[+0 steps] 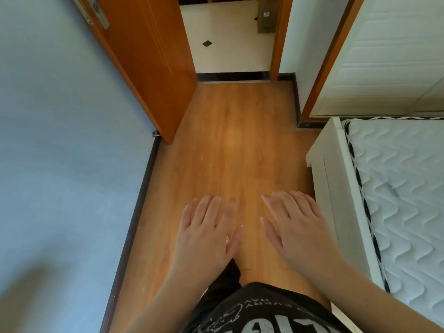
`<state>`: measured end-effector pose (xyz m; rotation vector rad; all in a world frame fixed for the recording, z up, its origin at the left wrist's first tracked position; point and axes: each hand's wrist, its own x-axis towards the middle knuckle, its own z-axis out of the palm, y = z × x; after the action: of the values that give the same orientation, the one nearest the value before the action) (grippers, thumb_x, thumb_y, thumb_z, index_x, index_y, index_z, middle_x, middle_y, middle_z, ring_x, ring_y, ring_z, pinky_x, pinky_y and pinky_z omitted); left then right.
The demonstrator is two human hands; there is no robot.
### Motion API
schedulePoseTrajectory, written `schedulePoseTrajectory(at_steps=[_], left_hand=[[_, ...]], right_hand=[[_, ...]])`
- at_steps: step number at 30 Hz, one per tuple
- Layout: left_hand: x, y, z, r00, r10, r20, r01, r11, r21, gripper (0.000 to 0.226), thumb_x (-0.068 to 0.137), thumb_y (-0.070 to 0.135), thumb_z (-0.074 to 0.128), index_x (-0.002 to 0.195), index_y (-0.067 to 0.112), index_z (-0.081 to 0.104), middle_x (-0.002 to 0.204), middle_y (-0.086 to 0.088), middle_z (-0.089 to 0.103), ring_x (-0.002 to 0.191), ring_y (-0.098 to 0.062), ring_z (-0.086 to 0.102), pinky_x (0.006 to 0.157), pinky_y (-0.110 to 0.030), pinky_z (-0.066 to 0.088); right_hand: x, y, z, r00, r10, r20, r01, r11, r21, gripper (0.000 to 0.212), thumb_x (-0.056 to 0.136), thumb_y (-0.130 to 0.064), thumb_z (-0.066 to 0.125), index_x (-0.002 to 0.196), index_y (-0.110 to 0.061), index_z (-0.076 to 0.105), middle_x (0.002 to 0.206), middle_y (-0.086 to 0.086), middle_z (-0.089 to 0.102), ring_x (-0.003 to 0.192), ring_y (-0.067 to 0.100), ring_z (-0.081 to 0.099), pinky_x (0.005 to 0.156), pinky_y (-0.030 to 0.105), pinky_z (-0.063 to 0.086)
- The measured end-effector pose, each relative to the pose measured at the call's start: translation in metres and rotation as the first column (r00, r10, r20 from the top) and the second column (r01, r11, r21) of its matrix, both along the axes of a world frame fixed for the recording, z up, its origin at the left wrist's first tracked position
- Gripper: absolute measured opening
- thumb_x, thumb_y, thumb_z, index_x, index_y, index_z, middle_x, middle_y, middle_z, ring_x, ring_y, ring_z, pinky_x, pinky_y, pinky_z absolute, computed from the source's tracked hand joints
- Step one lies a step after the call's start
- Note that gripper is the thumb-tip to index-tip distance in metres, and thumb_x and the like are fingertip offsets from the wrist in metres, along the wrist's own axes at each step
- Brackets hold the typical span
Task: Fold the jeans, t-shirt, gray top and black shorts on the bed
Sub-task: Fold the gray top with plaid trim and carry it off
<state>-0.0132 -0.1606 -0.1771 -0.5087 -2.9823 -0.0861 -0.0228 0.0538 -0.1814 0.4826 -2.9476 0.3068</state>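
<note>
Head view shows the person standing on a warm brown wood-plank floor (230, 150) with both bare hands held out palm down in front of the body. The left hand (206, 234) has its fingers straight and slightly spread, holding nothing. The right hand (293, 227) is the same: fingers straight, relaxed, clear of any object. The two hands float side by side, close together but not touching, fingertips pointing ahead toward the open orange-brown wooden door (149, 68) and the pale tiled hallway beyond it.

None of the clothes to be folded can be seen. The jeans, t-shirt, gray top and black shorts are all out of frame, so their position and long axis cannot be told. What does show is the white quilted mattress (403, 188) on its white bed frame (336, 188), lying to the right of the right hand, its long edge running roughly parallel to the forearms. The right hand is the nearer one to it. Judging from this, the task has not started, and the coming move calls for a turn to the right toward the bed, where the garments presumably lie.
</note>
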Motion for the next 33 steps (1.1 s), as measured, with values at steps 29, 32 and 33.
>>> schedulePoseTrajectory(at_steps=[29,32,33], left_hand=[[-0.505,0.115,0.009,0.881,-0.462,0.099,0.468,0.883,-0.048,0.059,0.101,0.054,0.031,0.148,0.020,0.041,0.148,-0.006,0.050,0.140,-0.025,0.042,0.113,-0.046,0.037],[-0.549,0.157,0.014,0.879,-0.465,0.106,0.473,0.879,-0.066,0.059,0.101,0.054,0.029,0.148,0.021,0.043,0.146,-0.004,0.052,0.140,-0.023,0.043,0.115,-0.048,0.034],[-0.562,0.170,0.015,0.873,-0.476,0.105,0.484,0.872,-0.068,0.059,0.101,0.054,0.030,0.147,0.020,0.043,0.146,-0.004,0.052,0.140,-0.023,0.043,0.115,-0.049,0.034]], right_hand=[[-0.400,0.083,0.006,0.910,-0.396,0.122,0.389,0.918,0.076,0.052,0.101,-0.047,0.029,0.138,-0.018,0.052,0.143,0.008,0.052,0.133,0.028,0.048,0.109,0.049,0.041],[-0.441,0.135,0.005,0.882,-0.465,0.068,0.462,0.885,0.064,0.051,0.099,-0.049,0.029,0.138,-0.021,0.048,0.141,0.005,0.053,0.130,0.026,0.048,0.110,0.045,0.037],[-0.455,0.152,0.006,0.867,-0.497,0.043,0.494,0.867,0.070,0.050,0.098,-0.049,0.031,0.137,-0.022,0.047,0.139,0.004,0.054,0.129,0.025,0.047,0.109,0.043,0.032]])
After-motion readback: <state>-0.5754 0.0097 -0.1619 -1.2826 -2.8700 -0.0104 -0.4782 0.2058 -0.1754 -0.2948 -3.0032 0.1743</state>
